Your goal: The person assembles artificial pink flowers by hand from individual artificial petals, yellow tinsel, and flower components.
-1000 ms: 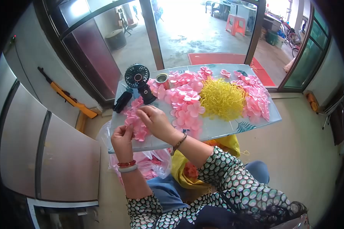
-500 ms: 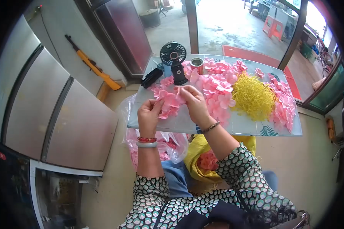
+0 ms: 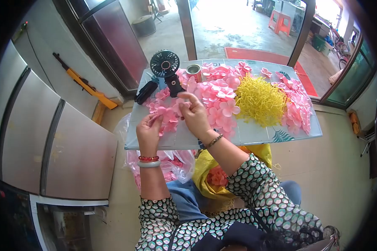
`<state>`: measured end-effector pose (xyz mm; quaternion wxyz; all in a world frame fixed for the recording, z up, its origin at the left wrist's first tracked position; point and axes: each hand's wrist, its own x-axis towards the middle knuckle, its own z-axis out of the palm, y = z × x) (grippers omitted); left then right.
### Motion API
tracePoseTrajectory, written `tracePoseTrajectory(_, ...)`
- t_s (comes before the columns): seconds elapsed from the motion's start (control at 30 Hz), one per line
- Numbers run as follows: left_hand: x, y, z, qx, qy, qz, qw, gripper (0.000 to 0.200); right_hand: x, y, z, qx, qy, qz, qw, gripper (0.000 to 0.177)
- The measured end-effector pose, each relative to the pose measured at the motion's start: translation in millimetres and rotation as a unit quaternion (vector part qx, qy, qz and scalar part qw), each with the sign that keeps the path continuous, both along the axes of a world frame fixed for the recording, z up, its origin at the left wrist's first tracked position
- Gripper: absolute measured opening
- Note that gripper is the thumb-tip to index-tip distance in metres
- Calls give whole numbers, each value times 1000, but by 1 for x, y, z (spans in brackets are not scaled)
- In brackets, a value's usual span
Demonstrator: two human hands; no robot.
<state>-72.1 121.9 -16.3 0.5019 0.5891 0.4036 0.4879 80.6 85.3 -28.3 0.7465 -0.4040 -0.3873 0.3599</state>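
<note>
My left hand (image 3: 148, 133) is closed on a pink petal piece (image 3: 156, 118) above the near left part of the table. Just right of it, my right hand (image 3: 193, 113) has its thumb and forefinger bent together at a pink petal (image 3: 181, 107). Loose pink petals lie under and around both hands. A larger heap of pink petals (image 3: 215, 94) is right of my right hand, beside a pile of yellow curly strands (image 3: 262, 100). More pink petals (image 3: 298, 109) lie at the table's right end.
A black fan (image 3: 165, 65), a black case (image 3: 146, 92) and an open can (image 3: 194, 72) stand at the back left of the table (image 3: 255, 136). Below its front edge are a clear plastic bag (image 3: 178, 161) and a yellow bag (image 3: 203, 167), both with pink pieces.
The view has shifted, so the table sits further left. My right forefinger has lifted and straightened somewhat, and my hands still stay close together over the petals.
</note>
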Motion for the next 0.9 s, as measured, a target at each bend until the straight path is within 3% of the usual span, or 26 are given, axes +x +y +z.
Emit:
tracePoseTrajectory(0.07, -2, -2, 8, 40, 23, 42, 998, 16, 2, -4, 5, -21, -23, -5, 1000, 24)
tracePoseTrajectory(0.2, -3, -11, 19, -34, -101, -7, 994, 18, 4, -2, 3, -7, -106, 24, 994, 17)
tracePoseTrajectory(0.3, -1, -11, 19, -18, -51, -18, 998, 16, -4, -7, 15, -10, -126, 63, 990, 21)
tracePoseTrajectory(0.4, 9, -13, 22, 22, -79, -24, 996, 17, -2, -9, 18, -36, -68, 110, 991, 28)
tracePoseTrajectory(0.6, -3, -10, 20, -30, -35, -5, 999, 17, -4, -16, 27, -24, -196, 45, 979, 24)
tracePoseTrajectory(0.73, 0, -11, 18, -23, -87, 1, 996, 17, -1, -1, 2, -36, -143, 56, 987, 20)
tracePoseTrajectory(0.9, -1, -5, 14, -12, -39, -21, 999, 22, -1, -2, 1, -37, -113, 6, 993, 19)
